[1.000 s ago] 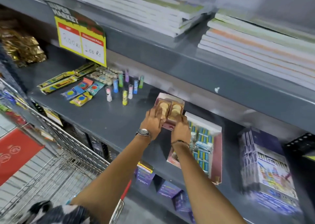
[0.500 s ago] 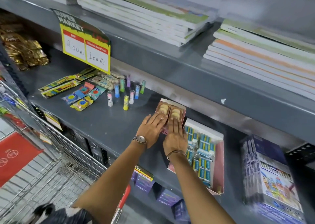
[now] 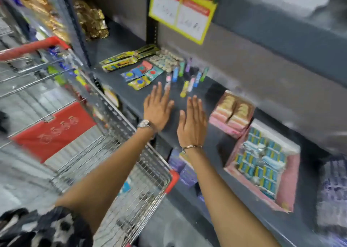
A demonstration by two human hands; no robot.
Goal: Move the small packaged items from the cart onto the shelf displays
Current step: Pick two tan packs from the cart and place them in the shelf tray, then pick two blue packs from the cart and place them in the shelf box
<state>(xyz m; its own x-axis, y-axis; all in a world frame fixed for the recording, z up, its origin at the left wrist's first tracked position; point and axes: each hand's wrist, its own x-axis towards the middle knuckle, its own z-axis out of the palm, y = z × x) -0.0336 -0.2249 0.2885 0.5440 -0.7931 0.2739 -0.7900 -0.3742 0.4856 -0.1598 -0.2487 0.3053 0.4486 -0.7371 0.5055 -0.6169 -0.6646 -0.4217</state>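
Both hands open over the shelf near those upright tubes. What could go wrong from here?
1. The left hand has its fingertips right beside the small upright tubes; a sweep toward the cart could topple them.
2. The pink box sits angled, close to the tray of blue packets; sliding more stock in could nudge it.
3. The frame is motion-blurred, so exact clearances are uncertain.

price sign (image 3: 183,12) up top | gold packs (image 3: 90,19) far left, blurry
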